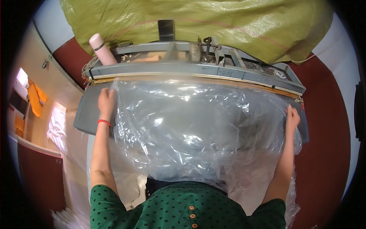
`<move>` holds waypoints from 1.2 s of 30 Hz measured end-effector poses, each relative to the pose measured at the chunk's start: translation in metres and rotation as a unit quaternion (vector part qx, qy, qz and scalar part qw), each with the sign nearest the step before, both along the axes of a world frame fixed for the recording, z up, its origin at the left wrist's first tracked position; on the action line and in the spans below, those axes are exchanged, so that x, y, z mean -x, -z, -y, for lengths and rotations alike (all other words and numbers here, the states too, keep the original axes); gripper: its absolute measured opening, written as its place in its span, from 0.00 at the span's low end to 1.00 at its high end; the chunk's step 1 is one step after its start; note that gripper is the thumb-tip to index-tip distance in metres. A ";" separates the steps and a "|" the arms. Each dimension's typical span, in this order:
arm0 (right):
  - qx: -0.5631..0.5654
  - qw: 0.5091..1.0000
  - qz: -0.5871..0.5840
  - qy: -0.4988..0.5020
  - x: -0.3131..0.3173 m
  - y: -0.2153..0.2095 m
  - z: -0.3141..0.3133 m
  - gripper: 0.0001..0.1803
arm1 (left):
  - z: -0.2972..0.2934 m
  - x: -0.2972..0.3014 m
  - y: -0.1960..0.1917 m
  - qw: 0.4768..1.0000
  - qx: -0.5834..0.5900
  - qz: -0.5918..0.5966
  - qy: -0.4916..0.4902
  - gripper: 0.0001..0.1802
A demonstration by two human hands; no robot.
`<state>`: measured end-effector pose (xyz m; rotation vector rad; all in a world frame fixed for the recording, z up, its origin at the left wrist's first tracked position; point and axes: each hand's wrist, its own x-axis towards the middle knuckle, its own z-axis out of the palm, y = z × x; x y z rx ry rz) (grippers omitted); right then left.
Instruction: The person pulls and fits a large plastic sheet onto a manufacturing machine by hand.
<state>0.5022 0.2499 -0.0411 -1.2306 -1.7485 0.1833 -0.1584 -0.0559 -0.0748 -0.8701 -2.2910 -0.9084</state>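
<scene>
A clear plastic sheet [183, 122] spreads over a gray desk [91, 108], its left edge pinched in the left hand [106, 100], its right in the closed right hand [292, 117]; beyond, a pink bottle [103, 51] stands at a metal frame's [152, 70] left end.

Ahead of you, yellow-green tarp [213, 28] spans the far side. Wall [339, 57] on your right: pale above, dark red below. On your left: beige door [55, 72] with lock [45, 65], orange cloth [35, 100] farther left, bright light patches [58, 124].
</scene>
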 end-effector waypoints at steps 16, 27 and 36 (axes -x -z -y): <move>0.078 0.984 -0.029 -0.158 0.141 -0.062 0.115 0.09 | 0.033 -0.199 -0.061 0.598 -0.292 0.557 0.497 0.07; 0.128 0.755 -0.041 -0.642 0.340 -0.075 0.189 0.09 | 0.041 -0.246 -0.034 0.347 -0.453 0.670 0.474 0.21; -0.044 0.881 -0.428 -0.195 0.160 -0.150 0.126 0.07 | 0.077 -0.133 -0.012 0.642 -0.545 0.491 0.222 0.36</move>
